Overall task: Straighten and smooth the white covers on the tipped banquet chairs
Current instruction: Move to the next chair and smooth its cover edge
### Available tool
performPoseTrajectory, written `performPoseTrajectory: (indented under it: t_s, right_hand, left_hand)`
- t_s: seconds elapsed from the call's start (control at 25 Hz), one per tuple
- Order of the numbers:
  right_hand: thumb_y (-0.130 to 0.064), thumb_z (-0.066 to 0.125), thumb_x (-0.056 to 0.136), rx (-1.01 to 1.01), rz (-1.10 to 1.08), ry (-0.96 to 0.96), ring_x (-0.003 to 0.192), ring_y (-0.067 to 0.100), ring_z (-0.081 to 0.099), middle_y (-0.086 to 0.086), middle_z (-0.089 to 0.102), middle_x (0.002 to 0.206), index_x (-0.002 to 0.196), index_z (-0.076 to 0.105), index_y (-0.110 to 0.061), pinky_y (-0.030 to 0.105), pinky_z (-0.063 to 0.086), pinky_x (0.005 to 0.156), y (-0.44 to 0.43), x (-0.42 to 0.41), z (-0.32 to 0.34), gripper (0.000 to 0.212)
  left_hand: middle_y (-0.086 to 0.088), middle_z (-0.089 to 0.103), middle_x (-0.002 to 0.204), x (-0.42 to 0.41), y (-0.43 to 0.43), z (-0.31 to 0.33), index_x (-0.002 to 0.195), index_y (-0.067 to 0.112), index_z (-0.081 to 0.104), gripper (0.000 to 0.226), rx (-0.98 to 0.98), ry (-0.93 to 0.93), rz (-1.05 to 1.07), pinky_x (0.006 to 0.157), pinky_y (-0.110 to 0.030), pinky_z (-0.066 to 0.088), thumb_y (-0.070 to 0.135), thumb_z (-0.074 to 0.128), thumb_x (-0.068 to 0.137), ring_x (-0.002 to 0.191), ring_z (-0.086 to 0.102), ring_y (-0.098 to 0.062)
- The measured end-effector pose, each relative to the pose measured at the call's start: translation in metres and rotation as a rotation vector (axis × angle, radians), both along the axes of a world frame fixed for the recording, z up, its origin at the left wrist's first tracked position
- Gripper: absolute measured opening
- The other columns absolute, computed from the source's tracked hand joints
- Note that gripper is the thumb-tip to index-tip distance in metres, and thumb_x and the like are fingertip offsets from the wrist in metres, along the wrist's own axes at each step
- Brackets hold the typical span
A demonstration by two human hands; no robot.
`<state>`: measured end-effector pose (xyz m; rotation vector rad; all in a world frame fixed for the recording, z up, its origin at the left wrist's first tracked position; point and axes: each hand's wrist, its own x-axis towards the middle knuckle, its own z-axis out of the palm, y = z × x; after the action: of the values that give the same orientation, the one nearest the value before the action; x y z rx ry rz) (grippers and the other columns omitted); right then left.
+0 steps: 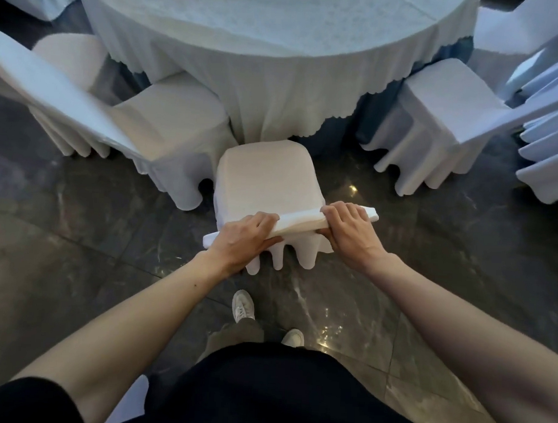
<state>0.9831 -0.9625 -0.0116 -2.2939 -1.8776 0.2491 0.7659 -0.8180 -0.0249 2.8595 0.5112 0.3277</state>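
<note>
my left hand [242,238] and right hand [350,228] curl fingers [342,210] round the cover [263,179] at the chair [298,223] top, facing the surface [275,94]. step: straightening; next likely needs an even downward tug.

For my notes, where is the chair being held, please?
Head view, centre: the chair stands before the round table, its back gripped by the left hand and right hand.

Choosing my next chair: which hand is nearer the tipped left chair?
Left. The left hand grips the held chair's back nearest the left chair; the right hand grips its far end.
</note>
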Motion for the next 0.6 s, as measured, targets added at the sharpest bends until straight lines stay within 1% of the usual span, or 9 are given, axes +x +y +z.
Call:
performPoseTrajectory:
  t_s: [0.12,0.2,0.28,0.36,0.44,0.6]
  right_hand:
    - [-0.049,0.036,0.096,0.018,-0.021,-0.018,0.089,0.031,0.053,0.01,0.055,0.101,0.114,0.055,-0.009,0.044,0.04,0.088,0.002,0.004,-0.002,0.048]
    - [-0.05,0.034,0.095,0.025,-0.04,-0.018,0.088,0.03,0.053,0.009,0.055,0.099,0.114,0.056,-0.009,0.044,0.041,0.087,0.006,0.007,-0.002,0.05]
    - [-0.05,0.034,0.096,0.017,-0.061,-0.014,0.088,0.031,0.053,0.01,0.055,0.099,0.114,0.055,-0.008,0.045,0.041,0.088,0.011,0.016,0.0,0.05]
    - [-0.05,0.032,0.096,-0.001,-0.064,-0.025,0.089,0.032,0.053,0.011,0.054,0.099,0.115,0.055,-0.007,0.046,0.042,0.088,0.021,0.029,0.003,0.052]
    - [-0.049,0.033,0.096,-0.017,-0.072,-0.042,0.09,0.031,0.052,0.012,0.054,0.1,0.116,0.054,-0.006,0.045,0.042,0.089,0.032,0.042,0.007,0.051]
    - [-0.046,0.038,0.096,-0.033,-0.091,-0.057,0.09,0.032,0.051,0.013,0.053,0.1,0.117,0.053,-0.006,0.044,0.04,0.088,0.061,0.057,0.012,0.048]
  left_hand:
    - [-0.007,0.063,0.092,0.007,0.011,-0.002,0.109,0.014,0.043,0.037,-0.015,-0.02,-0.083,0.044,-0.03,0.036,0.048,0.041,0.094,0.068,0.063,-0.025]
    - [-0.007,0.063,0.088,0.014,0.018,-0.005,0.108,0.013,0.043,0.034,-0.01,-0.04,-0.139,0.044,-0.032,0.041,0.044,0.045,0.094,0.063,0.063,-0.024]
    - [-0.007,0.063,0.088,0.025,0.026,-0.006,0.108,0.013,0.042,0.032,-0.03,-0.048,-0.173,0.045,-0.032,0.043,0.041,0.049,0.094,0.063,0.063,-0.024]
    - [-0.005,0.063,0.087,0.038,0.034,-0.007,0.107,0.013,0.043,0.031,-0.017,-0.049,-0.183,0.045,-0.028,0.04,0.038,0.055,0.094,0.062,0.063,-0.022]
    - [-0.005,0.063,0.085,0.052,0.045,-0.008,0.106,0.012,0.045,0.032,0.004,-0.063,-0.183,0.046,-0.023,0.034,0.035,0.06,0.092,0.06,0.063,-0.02]
    - [-0.005,0.063,0.083,0.073,0.075,-0.008,0.106,0.01,0.046,0.031,0.01,-0.086,-0.196,0.045,-0.022,0.032,0.036,0.058,0.093,0.056,0.06,-0.019]
